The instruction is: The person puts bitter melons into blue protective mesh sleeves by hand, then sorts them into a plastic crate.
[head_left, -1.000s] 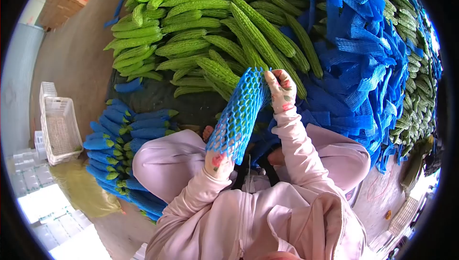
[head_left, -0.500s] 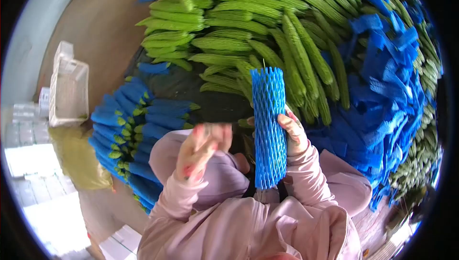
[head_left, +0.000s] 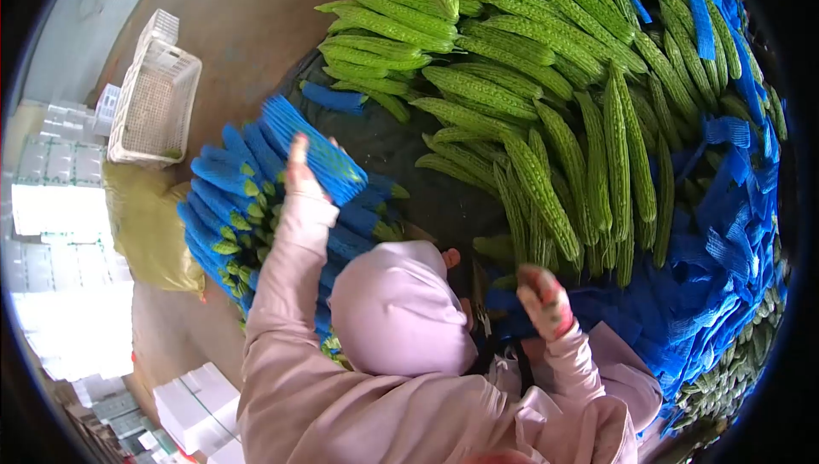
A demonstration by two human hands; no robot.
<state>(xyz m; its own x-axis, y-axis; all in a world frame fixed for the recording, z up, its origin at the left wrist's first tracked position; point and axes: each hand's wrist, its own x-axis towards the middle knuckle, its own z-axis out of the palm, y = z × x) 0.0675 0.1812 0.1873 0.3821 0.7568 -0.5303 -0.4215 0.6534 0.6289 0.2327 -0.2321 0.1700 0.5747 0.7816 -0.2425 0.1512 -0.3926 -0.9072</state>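
My left hand (head_left: 303,170) is closed around a bitter melon in a blue foam net sleeve (head_left: 317,153), held tilted above the sleeved melons (head_left: 226,208) on my left. The sleeve covers nearly all of the melon. My right hand (head_left: 546,302) is in the air by my right knee, its fingers loosely curled and a little blurred, with nothing visible in them. It is nearest to the bare green bitter melons (head_left: 546,200) and the heap of blue net sleeves (head_left: 682,259) on the right.
A white plastic crate (head_left: 153,101) stands on the floor at the left, beside a yellowish sack (head_left: 149,225). White boxes (head_left: 200,408) are stacked at the lower left. More melons (head_left: 734,387) lie at the far right. A loose blue sleeve (head_left: 333,97) rests on the dark sheet (head_left: 375,144).
The sleeved melon has passed from my right hand to my left and moved left over the sleeved row. My right hand has let go and lowered. The view has shifted left.
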